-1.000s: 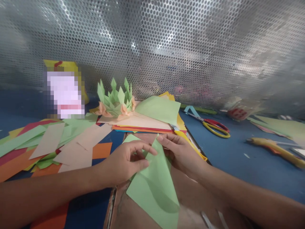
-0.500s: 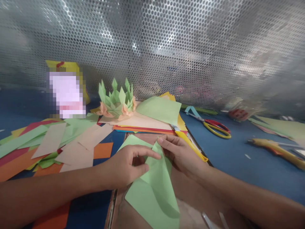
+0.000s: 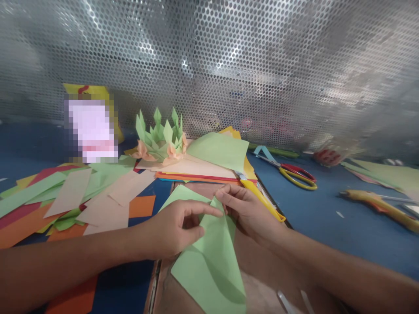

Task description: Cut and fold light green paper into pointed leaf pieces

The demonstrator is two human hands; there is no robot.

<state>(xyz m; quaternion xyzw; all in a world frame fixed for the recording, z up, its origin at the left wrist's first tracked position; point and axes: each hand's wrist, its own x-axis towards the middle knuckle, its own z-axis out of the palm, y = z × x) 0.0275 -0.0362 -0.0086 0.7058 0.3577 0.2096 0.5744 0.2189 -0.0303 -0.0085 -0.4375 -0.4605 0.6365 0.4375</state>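
Note:
A sheet of light green paper (image 3: 209, 257), partly folded over to a narrow point at its top, lies on a brownish board (image 3: 262, 279). My right hand (image 3: 244, 207) pinches that pointed tip between thumb and fingers. From the other side, my left hand (image 3: 183, 224) rests over the sheet, its index finger stretched along the paper towards the right hand and its thumb apart from it. The left hand's other fingers are mostly hidden. Just behind my right hand lies a yellow-handled cutter or scissors (image 3: 263, 198), partly covered.
A green-and-peach folded-paper crown (image 3: 160, 141) stands on stacked coloured sheets (image 3: 203, 170). Coloured paper strips (image 3: 108, 196) cover the left side. Red-and-yellow-handled scissors (image 3: 297, 174) and a yellow glue gun (image 3: 379, 203) lie on the blue table (image 3: 321, 226) at right. Behind is a perforated metal panel (image 3: 209, 65).
The pointed tip of the green paper has sunk lower under my right fingers, and my left index finger has shifted slightly right. The fold in the sheet looks a little flatter.

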